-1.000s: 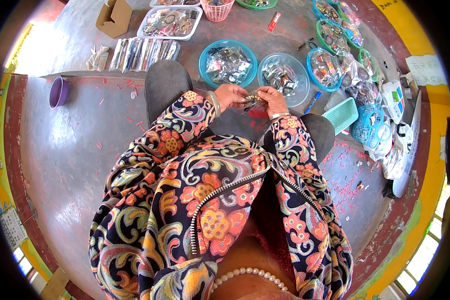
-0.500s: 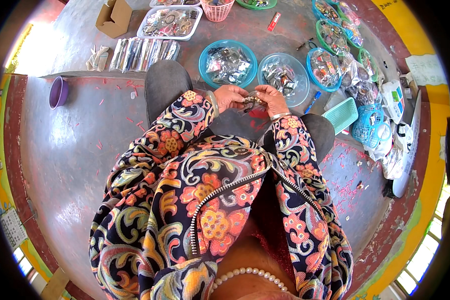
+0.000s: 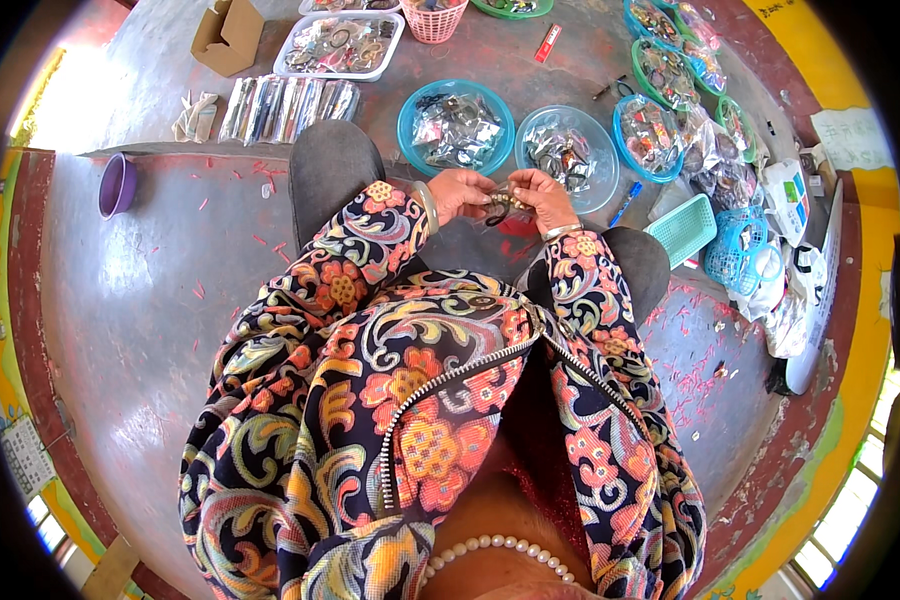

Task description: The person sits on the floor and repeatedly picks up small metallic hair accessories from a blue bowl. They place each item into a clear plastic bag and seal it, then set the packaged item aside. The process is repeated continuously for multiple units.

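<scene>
Above the lap, the left hand [image 3: 459, 193] and right hand [image 3: 543, 194] together pinch 1 small metal piece [image 3: 503, 203] near 2 blue bowls [image 3: 410, 115].

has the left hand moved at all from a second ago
No. The left hand sits just below the nearest round blue basin, the same as before, pinching a small metal piece with the right hand.

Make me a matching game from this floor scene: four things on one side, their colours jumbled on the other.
Things:
1. small bowl far left
2. open box at top left
3. slatted basket right of the hands
4. tray of small parts at top

Colours:
A. white
B. purple
C. brown cardboard
D. turquoise

Pairs: 1-B, 2-C, 3-D, 4-A
</scene>
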Tool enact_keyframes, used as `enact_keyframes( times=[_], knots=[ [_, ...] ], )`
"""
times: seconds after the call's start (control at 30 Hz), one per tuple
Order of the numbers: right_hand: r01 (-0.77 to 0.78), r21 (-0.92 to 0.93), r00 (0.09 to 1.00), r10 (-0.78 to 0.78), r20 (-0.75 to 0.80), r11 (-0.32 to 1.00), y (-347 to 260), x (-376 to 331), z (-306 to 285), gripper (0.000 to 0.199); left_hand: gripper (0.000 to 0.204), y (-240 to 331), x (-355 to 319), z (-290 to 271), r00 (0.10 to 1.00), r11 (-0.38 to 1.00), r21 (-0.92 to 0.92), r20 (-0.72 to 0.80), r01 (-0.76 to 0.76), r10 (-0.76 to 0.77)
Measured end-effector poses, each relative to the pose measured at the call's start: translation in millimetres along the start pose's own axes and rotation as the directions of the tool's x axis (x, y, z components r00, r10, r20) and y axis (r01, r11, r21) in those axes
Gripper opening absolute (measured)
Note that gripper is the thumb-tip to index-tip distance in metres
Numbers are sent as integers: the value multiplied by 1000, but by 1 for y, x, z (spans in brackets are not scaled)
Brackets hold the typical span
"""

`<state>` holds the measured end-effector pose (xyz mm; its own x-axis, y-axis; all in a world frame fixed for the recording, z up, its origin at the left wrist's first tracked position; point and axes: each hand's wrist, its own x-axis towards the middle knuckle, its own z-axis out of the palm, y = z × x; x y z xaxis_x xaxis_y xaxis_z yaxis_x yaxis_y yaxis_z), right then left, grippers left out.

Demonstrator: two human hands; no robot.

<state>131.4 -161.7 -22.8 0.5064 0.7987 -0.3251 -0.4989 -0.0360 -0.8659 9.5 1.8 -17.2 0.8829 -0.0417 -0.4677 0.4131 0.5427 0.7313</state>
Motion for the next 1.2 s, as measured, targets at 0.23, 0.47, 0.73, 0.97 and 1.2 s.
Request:
enact_keyframes(
  times=[0.23,0.47,0.73,0.97,1.2],
  knots=[
    [35,30,998,-37,48,999,-4,-1,3,21,25,-2,1,2,999,999,-51,30,-15,17],
    [-127,-62,990,122,-70,990,-5,0,-1,13,18,1,1,2,998,995,-75,-27,-58,56],
    [-213,-57,977,213,-10,975,-8,-4,0,17,12,2,1,2,991,997,-40,-125,-63,57],
    [-223,-2,975,222,-29,975,-3,-2,-4,12,15,2,1,2,996,999,-17,-80,-50,48],
    [-204,-40,979,204,-6,978,-4,-3,0,14,16,-1,1,2,996,998,64,-89,-19,25]
  ],
)
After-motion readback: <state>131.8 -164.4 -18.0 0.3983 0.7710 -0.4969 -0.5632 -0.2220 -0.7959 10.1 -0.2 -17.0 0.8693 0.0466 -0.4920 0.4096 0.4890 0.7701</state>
